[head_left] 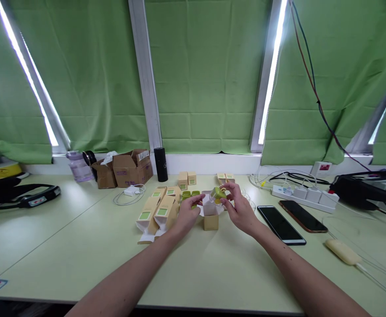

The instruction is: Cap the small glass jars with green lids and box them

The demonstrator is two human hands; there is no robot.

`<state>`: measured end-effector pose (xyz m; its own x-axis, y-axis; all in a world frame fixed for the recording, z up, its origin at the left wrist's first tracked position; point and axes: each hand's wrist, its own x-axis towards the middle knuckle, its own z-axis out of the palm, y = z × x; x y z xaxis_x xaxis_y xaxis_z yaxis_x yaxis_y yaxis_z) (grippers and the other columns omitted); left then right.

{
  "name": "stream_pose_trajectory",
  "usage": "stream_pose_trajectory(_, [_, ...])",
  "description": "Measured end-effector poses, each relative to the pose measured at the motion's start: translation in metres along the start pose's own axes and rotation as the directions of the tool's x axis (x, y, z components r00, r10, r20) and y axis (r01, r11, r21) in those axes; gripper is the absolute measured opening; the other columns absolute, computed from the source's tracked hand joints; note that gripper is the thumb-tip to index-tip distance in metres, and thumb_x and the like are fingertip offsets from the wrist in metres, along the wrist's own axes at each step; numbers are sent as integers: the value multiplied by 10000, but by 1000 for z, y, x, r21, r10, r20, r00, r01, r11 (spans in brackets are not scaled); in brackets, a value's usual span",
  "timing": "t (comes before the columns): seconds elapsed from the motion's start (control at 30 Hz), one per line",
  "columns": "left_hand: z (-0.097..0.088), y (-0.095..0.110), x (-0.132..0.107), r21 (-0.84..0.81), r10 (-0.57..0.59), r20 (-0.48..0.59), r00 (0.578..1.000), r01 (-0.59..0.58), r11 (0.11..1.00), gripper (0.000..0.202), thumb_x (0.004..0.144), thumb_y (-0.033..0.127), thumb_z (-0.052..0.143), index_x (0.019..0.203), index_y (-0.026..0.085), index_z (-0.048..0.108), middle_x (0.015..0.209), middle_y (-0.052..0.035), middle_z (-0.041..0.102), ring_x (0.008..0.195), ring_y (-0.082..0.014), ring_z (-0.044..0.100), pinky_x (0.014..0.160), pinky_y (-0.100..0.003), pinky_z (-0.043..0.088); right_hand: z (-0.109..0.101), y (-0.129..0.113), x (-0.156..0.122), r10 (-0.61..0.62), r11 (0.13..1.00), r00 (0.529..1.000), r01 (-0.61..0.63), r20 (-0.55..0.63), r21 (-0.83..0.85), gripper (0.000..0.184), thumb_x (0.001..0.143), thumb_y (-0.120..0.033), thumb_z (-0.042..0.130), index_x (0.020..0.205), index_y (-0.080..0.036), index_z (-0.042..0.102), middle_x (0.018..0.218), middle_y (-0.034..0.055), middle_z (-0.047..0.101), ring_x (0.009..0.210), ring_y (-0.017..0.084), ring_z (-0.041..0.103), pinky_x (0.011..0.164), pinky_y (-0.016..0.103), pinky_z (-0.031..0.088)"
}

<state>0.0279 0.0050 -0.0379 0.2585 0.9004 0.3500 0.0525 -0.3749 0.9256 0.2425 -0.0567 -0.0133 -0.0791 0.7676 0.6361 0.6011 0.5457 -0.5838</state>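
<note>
My right hand (239, 209) pinches a small clear jar with a green lid (217, 193), tilted above an open small cardboard box (211, 222). The box stands upright, its white inner flaps spread. At the box's left flap, my left hand (190, 210) has its thumb and fingertips closed on the edge. More green-lidded jars (186, 194) stand just behind my left hand and are partly hidden by it. To the left lie several long cardboard boxes (162, 210) with green labels, their near ends open with white flaps out.
Small boxes (186, 179) and another pair (226, 178) stand farther back. Two phones (281, 224), a cream-coloured cabled device (343, 252) and a power strip (305, 196) lie right. A black cylinder (160, 164), brown cartons (131, 169) and a purple bottle (79, 166) line the back left.
</note>
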Motion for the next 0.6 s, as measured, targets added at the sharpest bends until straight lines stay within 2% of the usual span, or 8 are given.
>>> stream_pose_trajectory(0.2, [0, -3, 1, -15, 2, 16, 1000, -2, 1000, 674, 630, 40, 523, 1255, 135, 759, 1196, -127, 780, 1079, -246, 719, 989, -393, 579, 0, -2, -1, 39, 990, 996, -27, 82, -141, 279, 1032, -329, 479, 1298, -268, 419, 1254, 97, 696, 911, 248, 743, 834, 407, 546])
stream_pose_trajectory(0.5, [2, 0, 1, -75, -23, 24, 999, 25, 997, 679, 610, 49, 503, 1238, 115, 753, 1128, -125, 781, 1059, -246, 719, 966, -397, 589, 9, -5, -8, -20, 970, 993, 47, 114, -238, 263, 993, -281, 552, 1253, -250, 526, 1017, 50, 735, 933, 263, 686, 857, 395, 481])
stream_pose_trajectory(0.6, [1, 0, 0, -75, -28, 27, 999, 30, 997, 681, 607, 49, 503, 1236, 120, 755, 1118, -121, 782, 1045, -244, 722, 952, -390, 595, 10, -6, -9, -27, 962, 990, 62, 135, -265, 259, 980, -248, 566, 1238, -250, 553, 1009, 45, 731, 921, 251, 672, 842, 376, 471])
